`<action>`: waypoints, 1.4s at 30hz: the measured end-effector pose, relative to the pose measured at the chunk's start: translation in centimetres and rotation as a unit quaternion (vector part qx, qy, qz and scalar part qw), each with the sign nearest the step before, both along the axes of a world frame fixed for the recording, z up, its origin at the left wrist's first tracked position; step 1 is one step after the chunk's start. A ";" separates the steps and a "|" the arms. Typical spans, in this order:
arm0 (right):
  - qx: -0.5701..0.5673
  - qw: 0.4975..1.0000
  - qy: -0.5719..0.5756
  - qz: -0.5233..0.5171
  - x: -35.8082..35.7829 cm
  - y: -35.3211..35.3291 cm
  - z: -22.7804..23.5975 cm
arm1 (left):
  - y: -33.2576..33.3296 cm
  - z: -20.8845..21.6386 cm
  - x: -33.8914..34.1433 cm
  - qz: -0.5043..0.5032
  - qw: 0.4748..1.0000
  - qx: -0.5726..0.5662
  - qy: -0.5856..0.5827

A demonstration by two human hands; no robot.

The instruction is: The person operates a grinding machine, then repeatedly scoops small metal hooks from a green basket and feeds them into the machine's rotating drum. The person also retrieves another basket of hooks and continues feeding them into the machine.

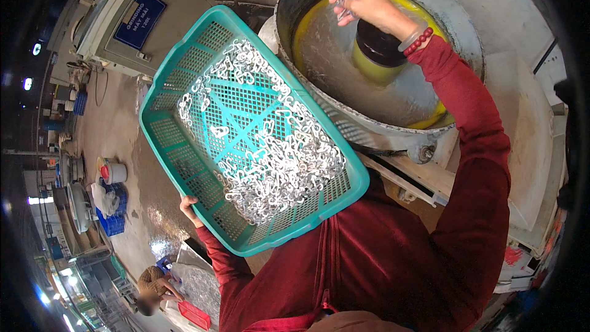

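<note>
Your left hand (189,208), left of centre, clamps its fingers on the teal perforated basket (355,185) at mid-frame; a slack grip could spill the curved silvery pieces (289,172). Your right hand (367,7), upper centre, pinches shiny pieces (344,8) over the round vat (471,49); a snagged beaded bracelet (418,42) could jerk them loose.

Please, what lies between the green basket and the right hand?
Part of the round tub lies between the basket and right hand, in the head view.
</note>
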State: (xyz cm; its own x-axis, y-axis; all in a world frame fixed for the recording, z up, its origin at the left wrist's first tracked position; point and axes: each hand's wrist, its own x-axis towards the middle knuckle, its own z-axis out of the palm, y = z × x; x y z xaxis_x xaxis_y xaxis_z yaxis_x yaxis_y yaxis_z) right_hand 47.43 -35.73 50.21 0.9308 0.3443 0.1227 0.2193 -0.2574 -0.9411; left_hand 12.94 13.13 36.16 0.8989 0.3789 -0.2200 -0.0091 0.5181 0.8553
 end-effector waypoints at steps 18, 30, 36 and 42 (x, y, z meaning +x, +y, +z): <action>-0.216 0.876 -0.098 0.420 -10.4 16.8 1.1 | -3.7 3.7 0.3 0.035 0.999 -0.004 -0.038; -0.361 0.812 -0.196 0.414 -30.3 28.9 -14.5 | -3.9 0.1 -1.2 0.025 0.911 0.233 -0.339; -0.360 0.771 -0.130 0.509 -31.8 26.8 -17.6 | -3.4 -2.5 -3.8 0.114 0.990 -0.075 0.036; -0.220 0.888 -0.005 0.404 -28.0 25.9 -17.0 | -4.6 -3.0 -4.6 0.089 0.996 0.019 0.009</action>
State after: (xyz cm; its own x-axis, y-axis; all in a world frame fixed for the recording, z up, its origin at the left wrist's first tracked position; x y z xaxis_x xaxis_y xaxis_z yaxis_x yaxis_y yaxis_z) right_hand 19.42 -9.83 33.24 0.3580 0.9158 -0.1820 0.5069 -0.3543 -0.7858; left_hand 8.32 8.54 33.20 0.8126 0.5404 -0.2183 -0.0817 0.4764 0.8754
